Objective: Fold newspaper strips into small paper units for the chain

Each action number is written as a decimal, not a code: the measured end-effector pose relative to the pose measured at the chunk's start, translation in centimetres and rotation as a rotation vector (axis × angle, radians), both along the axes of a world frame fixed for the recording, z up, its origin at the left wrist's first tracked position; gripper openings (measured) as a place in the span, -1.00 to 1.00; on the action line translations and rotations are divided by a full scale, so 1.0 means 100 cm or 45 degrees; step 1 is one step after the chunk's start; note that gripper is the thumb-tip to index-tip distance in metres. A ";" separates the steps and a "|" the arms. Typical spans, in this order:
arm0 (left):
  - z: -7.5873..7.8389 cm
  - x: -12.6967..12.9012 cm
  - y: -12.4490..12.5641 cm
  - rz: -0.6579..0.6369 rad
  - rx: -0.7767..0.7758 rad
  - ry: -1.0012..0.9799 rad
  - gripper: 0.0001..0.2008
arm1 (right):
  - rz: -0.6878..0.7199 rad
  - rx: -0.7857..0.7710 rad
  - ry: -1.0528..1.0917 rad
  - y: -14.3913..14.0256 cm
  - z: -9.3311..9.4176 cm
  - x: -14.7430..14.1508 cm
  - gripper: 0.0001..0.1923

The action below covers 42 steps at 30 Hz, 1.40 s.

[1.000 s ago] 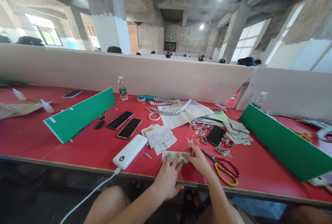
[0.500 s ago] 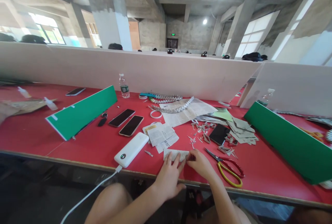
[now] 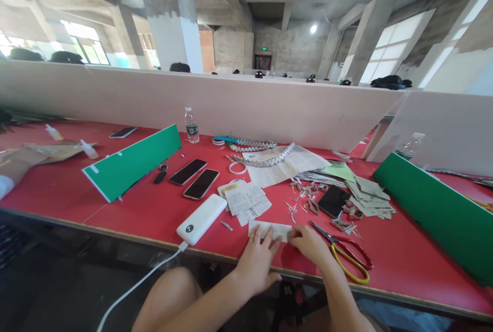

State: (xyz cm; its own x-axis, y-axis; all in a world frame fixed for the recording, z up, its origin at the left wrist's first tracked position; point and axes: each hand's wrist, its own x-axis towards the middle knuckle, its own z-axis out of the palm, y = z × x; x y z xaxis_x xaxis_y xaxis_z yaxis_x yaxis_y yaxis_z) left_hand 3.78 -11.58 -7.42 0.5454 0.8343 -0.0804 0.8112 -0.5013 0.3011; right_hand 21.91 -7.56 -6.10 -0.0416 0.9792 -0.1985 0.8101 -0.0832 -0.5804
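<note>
A person sits at a red tabletop, seen from above their own arms. Both hands rest on a small strip of newsprint paper lying flat near the front edge. The left hand lies palm down with fingers spread, pressing the strip's left part. The right hand has its fingers curled, pinching the strip's right end against the tabletop.

Just right of the right hand lie scissors with red and yellow handles, blades pointing toward the paper. Left of the left hand sits a white power bank, a white cable running from it off the front edge. Behind the strip is a small stack of newsprint sheets. Farther back lie two phones side by side, a third dark phone among scattered folded paper bits, and a water bottle by the pale divider. Green boards stand tilted at left and right. At the far left edge, another person's arm rests on the tabletop.
</note>
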 end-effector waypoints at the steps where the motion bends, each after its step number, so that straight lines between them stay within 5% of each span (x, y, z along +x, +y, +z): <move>1: 0.000 0.000 0.000 0.003 0.005 -0.004 -0.15 | -0.032 -0.023 -0.017 0.001 -0.001 0.007 -0.89; 6: 0.000 0.000 -0.001 0.016 0.029 -0.018 -0.16 | -0.089 0.012 0.080 0.004 -0.006 0.031 -0.92; 11: 0.002 0.002 -0.002 0.000 0.038 0.008 -0.18 | 0.076 0.128 0.414 0.001 -0.010 0.018 -0.92; 30: 0.030 -0.024 0.002 -0.085 0.034 -0.081 -0.48 | -0.058 -0.023 0.138 -0.002 0.000 -0.003 -0.95; 42: 0.025 -0.030 -0.004 -0.044 -0.026 0.032 -0.32 | -0.072 -0.004 0.181 0.007 -0.003 -0.005 -0.93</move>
